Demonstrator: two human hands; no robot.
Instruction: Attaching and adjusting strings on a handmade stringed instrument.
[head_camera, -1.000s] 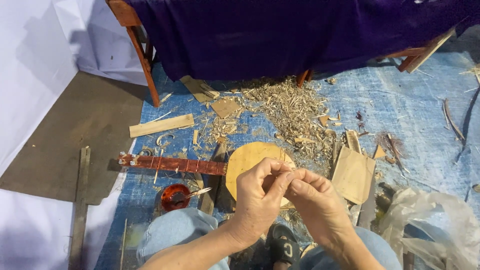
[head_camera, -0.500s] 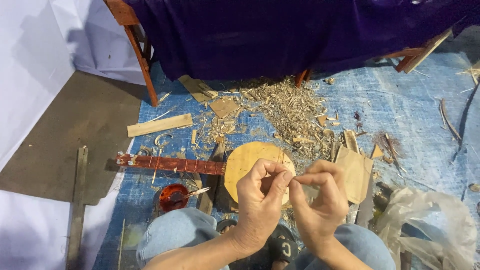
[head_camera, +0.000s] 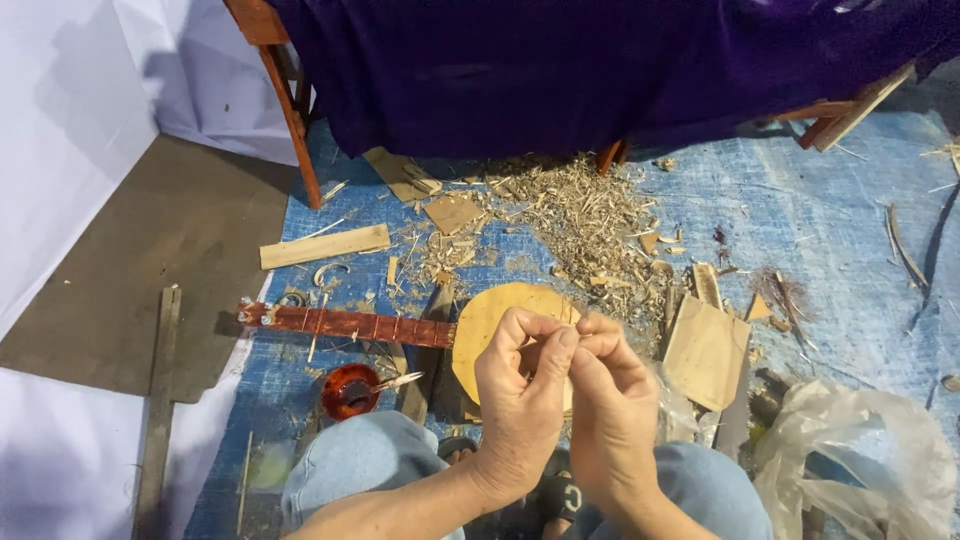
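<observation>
The person sits on the floor with both hands raised together over the knees. The left hand (head_camera: 522, 400) and the right hand (head_camera: 612, 400) meet at the fingertips, each pinching something very fine between thumb and forefinger; it is too thin to make out, perhaps a string or wire. Directly beyond the hands, partly hidden by them, lies a small wooden instrument: its round pale body (head_camera: 500, 318) sits just past the left knuckles, and its reddish neck (head_camera: 345, 324) runs away to the left, long axis lying across the view, ending in pegs. The left hand is the nearer one to that neck. Just beside the neck stands a small red pot (head_camera: 346, 390) with a brush resting in it. Wood shavings (head_camera: 580, 215) lie heaped farther off on the blue mat (head_camera: 820, 230).
</observation>
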